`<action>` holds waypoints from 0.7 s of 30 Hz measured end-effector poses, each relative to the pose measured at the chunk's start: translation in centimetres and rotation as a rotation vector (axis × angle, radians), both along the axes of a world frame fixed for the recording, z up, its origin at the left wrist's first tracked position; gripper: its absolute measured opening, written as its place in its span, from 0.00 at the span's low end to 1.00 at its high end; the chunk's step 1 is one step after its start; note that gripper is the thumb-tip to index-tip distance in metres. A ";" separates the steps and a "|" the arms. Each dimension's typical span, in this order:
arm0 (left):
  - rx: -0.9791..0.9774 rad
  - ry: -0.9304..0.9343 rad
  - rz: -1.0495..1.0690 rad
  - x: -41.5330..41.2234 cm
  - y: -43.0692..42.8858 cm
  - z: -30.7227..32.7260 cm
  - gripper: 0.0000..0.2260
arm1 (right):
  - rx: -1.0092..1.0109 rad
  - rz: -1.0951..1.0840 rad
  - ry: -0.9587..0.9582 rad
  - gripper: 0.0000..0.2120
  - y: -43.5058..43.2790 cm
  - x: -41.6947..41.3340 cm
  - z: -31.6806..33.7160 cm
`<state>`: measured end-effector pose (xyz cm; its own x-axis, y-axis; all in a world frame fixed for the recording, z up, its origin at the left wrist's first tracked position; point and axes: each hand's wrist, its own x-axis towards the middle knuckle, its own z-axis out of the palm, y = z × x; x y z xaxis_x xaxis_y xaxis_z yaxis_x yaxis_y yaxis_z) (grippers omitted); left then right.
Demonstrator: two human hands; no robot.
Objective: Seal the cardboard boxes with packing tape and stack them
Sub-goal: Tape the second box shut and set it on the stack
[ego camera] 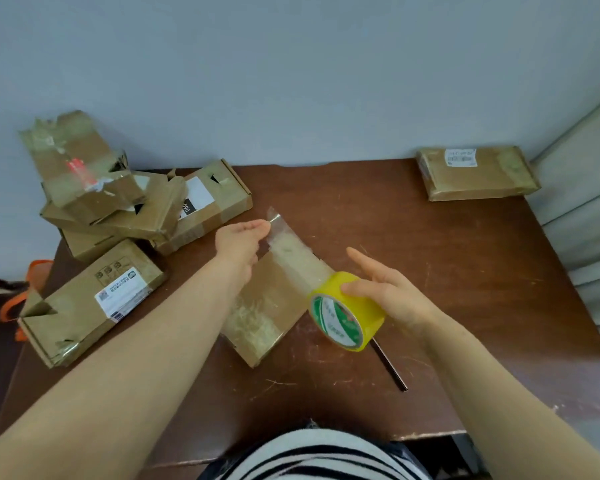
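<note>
A flat cardboard box (267, 317) lies at the middle of the brown table (447, 289). My right hand (392, 289) holds a yellow roll of packing tape (347, 311) just off the box's right edge. A clear strip of tape (291, 247) runs from the roll up and left over the box. My left hand (243, 240) pinches the strip's free end above the box's far corner.
A pile of several worn cardboard boxes (118, 202) sits at the table's back left, with one labelled box (90, 303) at the left edge. One taped box (475, 173) lies at the back right. A thin dark rod (390, 367) lies beneath the roll.
</note>
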<state>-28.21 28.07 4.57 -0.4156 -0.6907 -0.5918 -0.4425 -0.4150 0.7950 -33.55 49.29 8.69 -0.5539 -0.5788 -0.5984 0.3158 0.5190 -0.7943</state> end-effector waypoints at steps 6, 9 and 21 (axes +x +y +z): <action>-0.173 -0.093 -0.004 -1.0 -0.5 -2.4 0.02 | 0.013 0.037 0.355 0.09 -0.6 0.1 -2.4; -0.190 -0.106 0.045 -1.6 -0.3 -3.7 0.02 | 0.230 0.164 0.533 0.11 -1.3 -0.1 -2.8; -0.256 -0.147 0.065 -2.1 -0.9 -5.8 0.01 | 0.425 0.290 0.488 0.10 -3.7 -2.0 -3.3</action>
<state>-30.34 27.19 -1.23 -0.2883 -0.8475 -0.4456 -0.5395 -0.2407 0.8068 -35.55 45.58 5.43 -0.6753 -0.5154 -0.5276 -0.2228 0.8245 -0.5202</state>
